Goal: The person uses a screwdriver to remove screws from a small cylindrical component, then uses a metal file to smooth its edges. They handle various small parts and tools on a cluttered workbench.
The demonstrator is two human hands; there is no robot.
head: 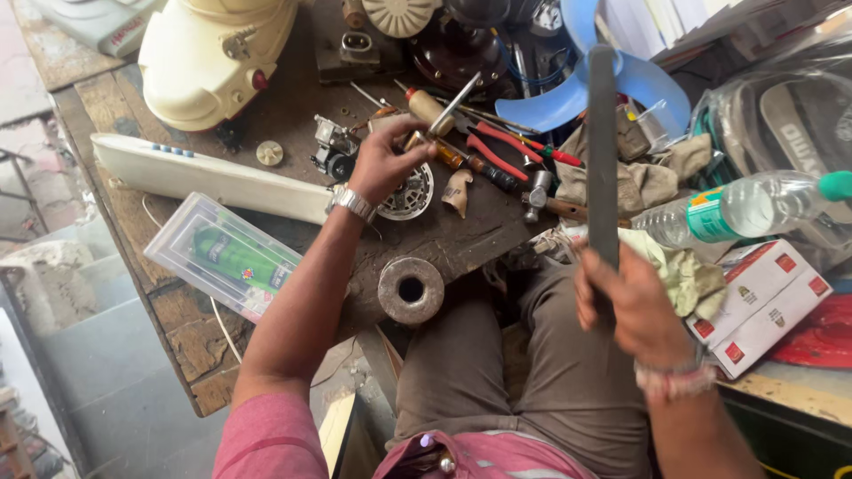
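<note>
- While the left hand (383, 160) curls shut around the yellow handle of a screwdriver (441, 113) at the far side of the round metal part (410, 197), its shaft slants up and away, seemingly being picked out of the tool pile.
- The right hand (632, 302) grips a long dark file (602, 151) by its lower end, well right of the metal part; the blade stands upright, probably kept clear of the clutter.
- The metal part lies flat on the bench (293, 115), just under the left hand and near the wrist.
- A heavy ring (411, 289) sits near the bench edge, just nearer the person than the metal part.
- Red-handled pliers (497, 146) and a hammer (539, 193) lie just right of the metal part.
- A clear case (222, 255) rests to its left; a water bottle (745, 206) lies far right.
</note>
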